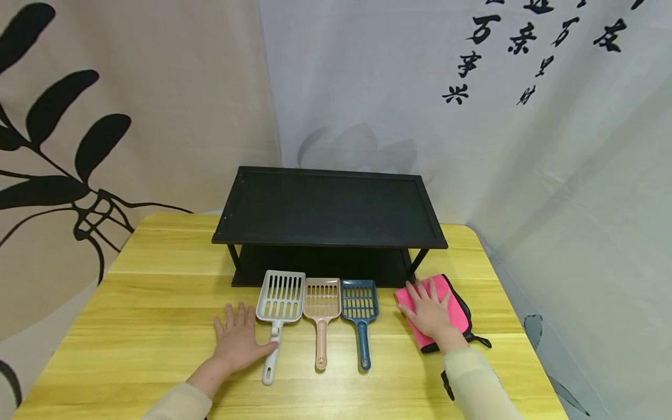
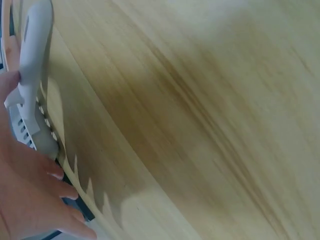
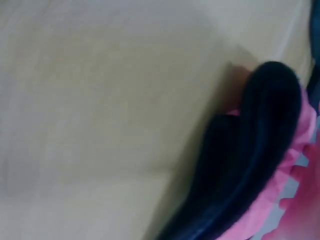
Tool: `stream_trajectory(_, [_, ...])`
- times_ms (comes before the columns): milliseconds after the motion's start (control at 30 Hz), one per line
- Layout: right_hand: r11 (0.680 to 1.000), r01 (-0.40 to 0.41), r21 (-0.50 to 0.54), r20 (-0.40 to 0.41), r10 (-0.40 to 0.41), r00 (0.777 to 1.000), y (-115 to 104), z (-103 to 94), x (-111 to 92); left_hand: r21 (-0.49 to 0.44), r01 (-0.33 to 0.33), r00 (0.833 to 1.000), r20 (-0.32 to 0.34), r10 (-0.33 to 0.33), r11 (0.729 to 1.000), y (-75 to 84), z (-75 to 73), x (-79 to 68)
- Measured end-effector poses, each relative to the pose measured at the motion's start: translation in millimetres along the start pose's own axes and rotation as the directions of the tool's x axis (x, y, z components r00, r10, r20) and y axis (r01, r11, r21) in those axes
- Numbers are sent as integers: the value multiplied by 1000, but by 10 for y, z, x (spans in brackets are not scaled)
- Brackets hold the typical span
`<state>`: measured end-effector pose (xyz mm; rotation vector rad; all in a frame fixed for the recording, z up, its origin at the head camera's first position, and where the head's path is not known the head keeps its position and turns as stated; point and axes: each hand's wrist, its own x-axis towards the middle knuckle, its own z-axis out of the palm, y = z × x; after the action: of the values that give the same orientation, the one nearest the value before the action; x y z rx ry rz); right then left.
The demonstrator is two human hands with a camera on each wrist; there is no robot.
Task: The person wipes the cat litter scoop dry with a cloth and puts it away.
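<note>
2 cream sleeves [image 1: 181, 403] lie nearest the camera, entering from the lower edge of the head view; the forearms extend forward over a wooden table [image 1: 136, 326].

Writing: the backdrop [image 1: 357, 70] carries black brush characters [image 1: 467, 64]. The leftmost column reads 万, 事, 兴 from top to bottom; 亲 and a second 万 are legible to its right. Characters at the top edge are cut off.

Left hand [image 1: 238, 345]: palm down, fingers extended and spread, thumb angled out to the right. The thumb tip touches the handle of the white scoop [image 1: 276, 331]; the hand is fully open and grips nothing.

Right hand [image 1: 431, 312]: palm down on the pink cloth [image 1: 458, 312], fingers extended and spread; it presses flat without grasping. The cloth is folded, with black edging and a black loop [image 1: 480, 339] at its near right corner. The edging is blurred in the right wrist view.

Scoops: the white scoop, beige scoop [image 1: 322, 333] and blue scoop [image 1: 362, 335] form 1 row, left to right, between the hands. Their slotted heads point toward the black 2-tier shelf [image 1: 331, 210]; their handles point toward the person.
</note>
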<state>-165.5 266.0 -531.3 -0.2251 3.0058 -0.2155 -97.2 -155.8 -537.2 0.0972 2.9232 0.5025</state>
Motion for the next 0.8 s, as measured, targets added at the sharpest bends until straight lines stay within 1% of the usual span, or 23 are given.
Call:
stream_trajectory(100, [1000,8,-7,-4,-8,1000,55,44,-6,-23,-18,1000,10,18,1000,-4,-13,-10])
stream_trajectory(200, [1000,12,-26,-38,-13,999,82,72,-17,-40,-33,999,24,34,999,-12,-36,-30])
stream_trajectory(267, [999,3,-39,-68,-6,998,81,80,-21,-54,-45,999,15,46,998,-17,-46,-47])
stream_trajectory(367, [999,-8,-48,-133,2,991,54,91,-34,-69,-77,997,-30,76,995,-23,-43,-68])
stream_trajectory(467, [999,-2,-35,-225,-6,974,21,113,-52,-107,-105,992,-82,97,989,-15,-29,-72])
stream_trajectory(533, [999,20,-25,-288,-26,957,13,132,-59,-146,-101,992,-91,89,984,-6,-26,-68])
stream_trajectory(600, [999,44,-4,-344,-43,938,17,146,-63,-204,-75,995,-82,59,976,-1,-32,-61])
stream_trajectory(667, [997,68,21,-392,-55,918,36,142,-65,-268,-40,997,-68,23,963,-4,-46,-52])
stream_trajectory(700, [996,79,35,-413,-57,909,50,137,-65,-310,-26,998,-58,8,950,-8,-59,-46])
stream_trajectory(733, [995,89,50,-436,-58,898,61,122,-68,-358,-8,999,-44,-8,934,-15,-75,-40])
stream_trajectory(800, [992,97,81,-476,-47,878,84,82,-79,-462,27,999,-9,-35,886,-38,-105,-30])
